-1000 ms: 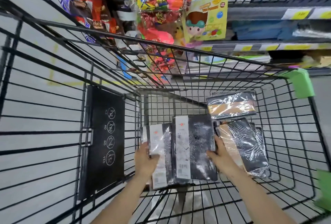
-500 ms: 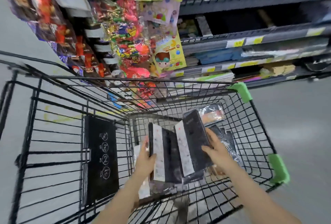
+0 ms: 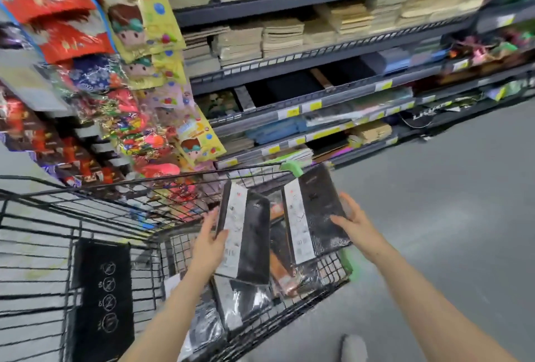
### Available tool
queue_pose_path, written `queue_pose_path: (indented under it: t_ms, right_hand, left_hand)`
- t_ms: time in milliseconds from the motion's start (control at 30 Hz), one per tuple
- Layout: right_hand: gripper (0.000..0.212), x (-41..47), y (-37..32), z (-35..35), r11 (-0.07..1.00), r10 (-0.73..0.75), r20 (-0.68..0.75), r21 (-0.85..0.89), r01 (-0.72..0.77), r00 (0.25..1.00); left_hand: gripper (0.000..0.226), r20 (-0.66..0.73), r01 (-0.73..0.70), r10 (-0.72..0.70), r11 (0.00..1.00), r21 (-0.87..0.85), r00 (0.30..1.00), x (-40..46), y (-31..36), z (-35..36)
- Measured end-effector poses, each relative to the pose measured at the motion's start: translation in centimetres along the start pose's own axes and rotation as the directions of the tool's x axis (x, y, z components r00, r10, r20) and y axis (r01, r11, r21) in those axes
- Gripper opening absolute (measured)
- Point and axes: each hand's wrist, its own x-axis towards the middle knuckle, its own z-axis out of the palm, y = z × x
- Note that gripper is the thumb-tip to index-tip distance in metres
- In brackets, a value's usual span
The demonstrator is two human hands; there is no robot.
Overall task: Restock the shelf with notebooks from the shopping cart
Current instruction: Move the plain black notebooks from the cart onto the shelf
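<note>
now each hand carries its own notebook above the shopping cart (image 3: 72,205): the left hand (image 3: 209,241) is closed around the left edge of one black, plastic-wrapped notebook (image 3: 246,234), thumb across its white label strip, and the right hand (image 3: 354,221) grips a second notebook (image 3: 315,217) by its right edge, fingers (image 3: 347,205) wrapped behind it. both books are tilted, clear of the cart's wire rim, with more wrapped notebooks (image 3: 243,301) lying in the basket below them. the shelf (image 3: 289,107) stands beyond the cart's far rim, and a dark, mostly bare stretch of it, behind the yellow price tags (image 3: 311,106), looks like the likely slot, though blur makes its contents hard to read. to do this carry well, i'd judge the grips should stay firm on the slick wrap, since an edge pinch could let a book pivot or slide. lifting both high enough to pass the cart's green corner guard (image 3: 292,169) avoids a snag. placing one book first, then squaring the second against it with labels facing the same way, should leave a tidy stack rather than two loose, slanting covers.
</note>
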Motion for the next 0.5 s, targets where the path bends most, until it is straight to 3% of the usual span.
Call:
queue_pose_path:
  t_ms: [100,300,500]
  right_hand:
    - [0.063,-0.4,0.1,-5.4,0.998,-0.042,-0.011,0.036,0.043,0.999]
    - [0.054,-0.8,1.5,-19.3,0.996,-0.021,-0.019,0.089,0.023,1.000]
    - [0.055,0.4,3.1,-28.5,0.989,0.023,-0.069,0.147,-0.012,0.997]
  left_hand:
    - [0.050,-0.025,-0.078,0.077,0.997,-0.019,0.997,-0.4,2.1,4.5]
    - [0.048,-0.066,-0.028,0.020,0.992,-0.120,0.998,-0.9,6.3,15.8]
    - [0.048,-0.080,-0.059,0.048,0.989,-0.134,0.996,-0.6,10.2,23.9]
